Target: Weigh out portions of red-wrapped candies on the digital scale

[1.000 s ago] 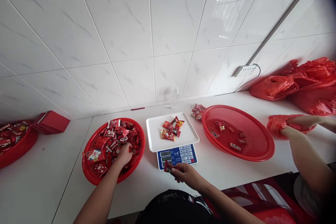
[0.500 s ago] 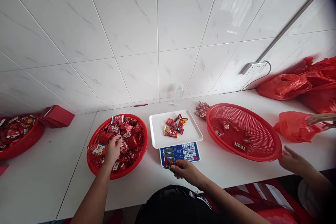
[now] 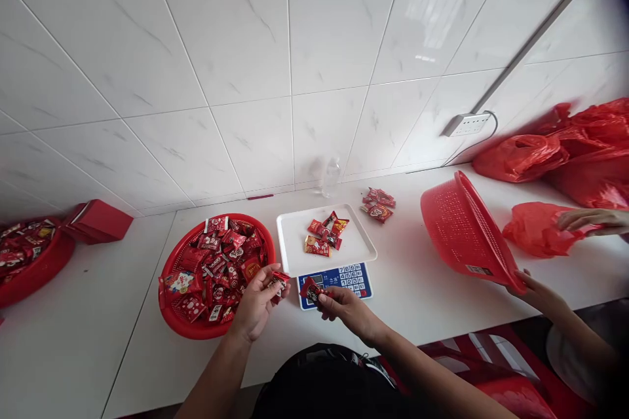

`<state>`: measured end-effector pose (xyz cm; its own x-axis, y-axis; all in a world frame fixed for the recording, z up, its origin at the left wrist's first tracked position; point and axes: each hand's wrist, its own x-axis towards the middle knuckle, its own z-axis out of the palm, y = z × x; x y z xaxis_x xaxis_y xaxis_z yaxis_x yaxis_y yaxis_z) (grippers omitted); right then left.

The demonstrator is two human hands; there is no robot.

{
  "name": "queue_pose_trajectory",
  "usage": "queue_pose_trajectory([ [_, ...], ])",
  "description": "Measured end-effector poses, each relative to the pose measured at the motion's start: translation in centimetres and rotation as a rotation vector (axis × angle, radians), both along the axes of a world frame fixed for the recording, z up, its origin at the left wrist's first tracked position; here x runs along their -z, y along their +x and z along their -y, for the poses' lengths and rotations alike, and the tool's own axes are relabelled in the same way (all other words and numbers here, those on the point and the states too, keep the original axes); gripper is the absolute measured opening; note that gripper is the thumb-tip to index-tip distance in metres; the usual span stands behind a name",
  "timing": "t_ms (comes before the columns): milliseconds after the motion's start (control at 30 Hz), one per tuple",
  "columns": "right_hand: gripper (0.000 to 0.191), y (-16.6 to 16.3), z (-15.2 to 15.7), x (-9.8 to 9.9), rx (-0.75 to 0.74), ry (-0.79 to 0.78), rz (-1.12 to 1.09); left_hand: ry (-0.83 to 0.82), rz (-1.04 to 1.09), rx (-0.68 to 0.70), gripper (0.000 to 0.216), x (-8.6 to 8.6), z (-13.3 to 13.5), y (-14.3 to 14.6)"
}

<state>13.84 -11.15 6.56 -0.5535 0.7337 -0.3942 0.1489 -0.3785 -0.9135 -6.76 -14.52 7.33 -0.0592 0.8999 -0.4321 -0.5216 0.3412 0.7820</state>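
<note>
My left hand point(image 3: 258, 301) pinches a small red candy packet point(image 3: 280, 283) by the right rim of a red basket point(image 3: 170, 314). That basket holds a heap of wrapped candies point(image 3: 211, 268). Over the scale's display, my right hand point(image 3: 346, 311) is closed on a dark red candy packet point(image 3: 311, 289). Several wrapped candies point(image 3: 325, 234) lie on the white tray point(image 3: 295, 258) of the blue digital scale point(image 3: 361, 281), just beyond both hands. How many packets each hand holds is partly hidden by the fingers.
A co-worker's hand point(image 3: 535, 294) tilts a second red basket point(image 3: 447, 229) at the right; the other hand point(image 3: 592, 219) grips a red plastic bag point(image 3: 531, 229). Loose candies point(image 3: 378, 204) and a clear bottle point(image 3: 331, 177) stand near the wall. Another filled basket point(image 3: 59, 262) sits far left.
My left hand has come out of the candy basket to the right with a packet. My right hand stays near the scale. The co-worker's basket has gone from flat to steeply tilted.
</note>
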Motion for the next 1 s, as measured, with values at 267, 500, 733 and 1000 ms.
queue_pose_trajectory([
  [267,0.047,-0.4,0.8,0.8,-0.202,0.042,0.041,-0.07,-0.007,0.412,0.038,0.6,1.9,4.0],
  [500,0.05,-0.2,0.6,1.6,-0.129,0.029,0.065,-0.083,-0.29,0.254,0.034,1.6,1.4,3.9],
  [733,0.058,-0.2,0.3,-0.7,-0.176,-0.176,-0.189,0.007,-0.401,0.387,0.033,0.4,1.1,4.7],
  [1000,0.054,-0.2,0.1,0.4,-0.095,-0.322,-0.17,0.004,-0.294,0.361,0.03,0.8,1.8,4.9],
])
